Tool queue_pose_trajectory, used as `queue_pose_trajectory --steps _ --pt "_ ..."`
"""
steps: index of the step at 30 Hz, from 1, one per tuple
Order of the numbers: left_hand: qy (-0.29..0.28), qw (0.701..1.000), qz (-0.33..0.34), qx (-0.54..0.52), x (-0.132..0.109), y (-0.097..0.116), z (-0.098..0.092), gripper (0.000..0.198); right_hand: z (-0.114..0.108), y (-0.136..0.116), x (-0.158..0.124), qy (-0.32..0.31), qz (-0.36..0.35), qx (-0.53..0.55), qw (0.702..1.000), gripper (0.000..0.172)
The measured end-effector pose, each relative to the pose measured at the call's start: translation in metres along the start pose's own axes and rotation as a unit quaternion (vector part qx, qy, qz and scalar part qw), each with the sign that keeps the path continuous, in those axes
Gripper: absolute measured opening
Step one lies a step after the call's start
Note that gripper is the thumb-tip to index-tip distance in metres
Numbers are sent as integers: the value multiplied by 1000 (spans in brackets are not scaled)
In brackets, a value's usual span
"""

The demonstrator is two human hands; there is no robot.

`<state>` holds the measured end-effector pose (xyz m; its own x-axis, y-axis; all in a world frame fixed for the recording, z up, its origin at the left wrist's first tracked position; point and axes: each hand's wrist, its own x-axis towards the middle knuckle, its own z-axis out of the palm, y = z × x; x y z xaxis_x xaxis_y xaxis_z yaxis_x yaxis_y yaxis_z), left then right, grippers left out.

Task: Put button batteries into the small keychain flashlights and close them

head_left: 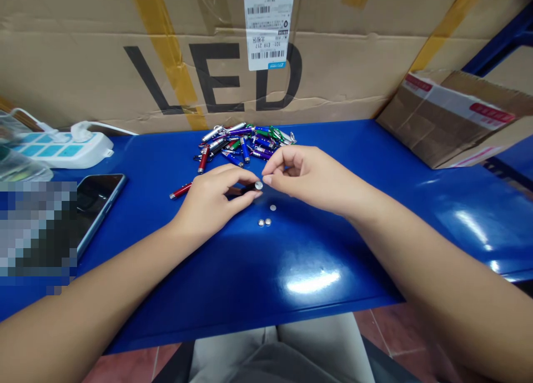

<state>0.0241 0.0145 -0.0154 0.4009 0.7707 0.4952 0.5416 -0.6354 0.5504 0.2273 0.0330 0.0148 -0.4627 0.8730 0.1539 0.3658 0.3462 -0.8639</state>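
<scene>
Here, a small dark metal cylinder (246, 189) is gripped in the left hand (208, 202), with the thumb and fingers closed around its barrel, just in front of a heap of slim multicoloured metal keychain flashlights (241, 144). A shiny silver button cell (259, 185) is seen at the cylinder's right end, though whether it is seated there or merely pressed against it cannot be told. The cylinder's long axis lies almost level across the view, with that end directed toward the right hand (310, 175). The right hand is curled, and its thumb and forefinger are brought close together; whether anything tiny is pinched between them cannot be told. Its fingertips (268, 179) are held just beside the silver cell. Three loose silver button cells (267, 222) are lying farther forward of the heap on a glossy blue metal bench (308, 275), and a slim red flashlight (180, 190) lies to the heap's front left. Left of the heap, a white power strip (62, 147) and a black smartphone (97, 208) are placed; behind it stands a brown cardboard box printed with black "LED" lettering (208, 55).
</scene>
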Motion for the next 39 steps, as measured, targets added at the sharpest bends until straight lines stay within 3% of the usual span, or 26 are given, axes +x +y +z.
queue_pose_trajectory --steps 4,9,17,29,35,39 --pt "2 1000 -12 3 0 -2 -3 8 -8 -7 -7 -51 -64 -146 986 6" --pt "8 999 -47 14 -1 -6 -5 9 -8 -8 -13 -150 -73 -262 951 14" --pt "13 998 -63 10 0 -4 -5 8 5 2 -13 -204 -59 -293 932 10" --pt "6 998 -67 19 0 -4 -6 9 -2 0 -7 -129 -41 -241 961 17" --pt "1 998 -64 20 0 -5 -6 10 5 9 -4 -112 -61 -289 949 21" --pt "2 998 -64 9 0 -3 -6 8 9 14 0 -124 -64 -287 948 15"
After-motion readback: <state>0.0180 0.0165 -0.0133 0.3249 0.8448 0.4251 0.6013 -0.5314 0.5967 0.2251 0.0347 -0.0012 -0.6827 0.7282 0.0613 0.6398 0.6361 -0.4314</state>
